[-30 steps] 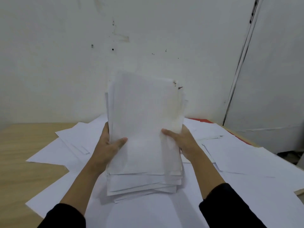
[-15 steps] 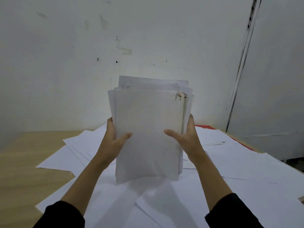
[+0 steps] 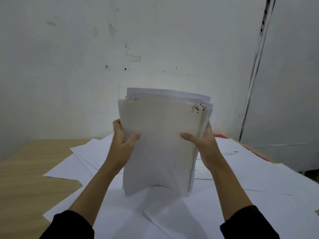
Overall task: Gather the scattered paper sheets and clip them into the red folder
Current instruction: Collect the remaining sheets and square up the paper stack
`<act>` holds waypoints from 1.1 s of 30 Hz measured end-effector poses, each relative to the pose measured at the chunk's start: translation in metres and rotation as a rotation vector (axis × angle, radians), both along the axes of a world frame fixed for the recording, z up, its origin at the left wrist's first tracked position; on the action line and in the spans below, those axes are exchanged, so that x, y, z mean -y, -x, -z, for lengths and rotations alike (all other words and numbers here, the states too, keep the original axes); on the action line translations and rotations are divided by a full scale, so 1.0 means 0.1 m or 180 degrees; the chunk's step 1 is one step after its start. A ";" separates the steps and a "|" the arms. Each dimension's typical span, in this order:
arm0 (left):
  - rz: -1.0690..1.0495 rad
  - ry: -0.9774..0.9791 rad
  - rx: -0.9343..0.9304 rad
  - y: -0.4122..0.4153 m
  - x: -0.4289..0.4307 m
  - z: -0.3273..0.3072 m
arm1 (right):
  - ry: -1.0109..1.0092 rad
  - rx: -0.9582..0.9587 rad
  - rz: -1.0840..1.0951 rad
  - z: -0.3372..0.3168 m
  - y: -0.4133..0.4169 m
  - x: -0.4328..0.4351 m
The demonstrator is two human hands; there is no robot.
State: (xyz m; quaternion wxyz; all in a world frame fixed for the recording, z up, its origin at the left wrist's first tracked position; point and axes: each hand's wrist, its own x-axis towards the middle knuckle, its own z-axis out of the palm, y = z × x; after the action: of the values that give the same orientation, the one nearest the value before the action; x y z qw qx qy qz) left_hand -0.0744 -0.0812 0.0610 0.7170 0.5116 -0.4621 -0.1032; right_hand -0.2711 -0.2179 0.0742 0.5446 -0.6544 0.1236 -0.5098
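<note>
Paper stack was upright over the loose sheets spread across the wooden counter. Left hand gripped its left edge and right hand gripped the right edge, thumbs on the front. Bit of the red folder peeked out under the sheets, far right.

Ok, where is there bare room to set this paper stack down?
The only bare patch is the wooden tabletop on the left, between the wall and the left edge of the loose sheets. Centre, below the paper stack, and right are covered with overlapping sheets, which also bury most of the red folder at the far right.
</note>
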 end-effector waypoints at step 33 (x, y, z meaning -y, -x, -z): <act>-0.0017 -0.1084 0.0042 -0.23 0.20 0.43 | -0.0614 -0.0624 0.0316 0.54 0.00 -0.09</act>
State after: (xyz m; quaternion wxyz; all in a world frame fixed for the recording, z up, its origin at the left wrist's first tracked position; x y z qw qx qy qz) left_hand -0.0511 -0.1012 0.0183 0.6171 0.6276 -0.4413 -0.1748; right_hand -0.2712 -0.2088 0.0200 0.5644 -0.6388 0.2568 -0.4554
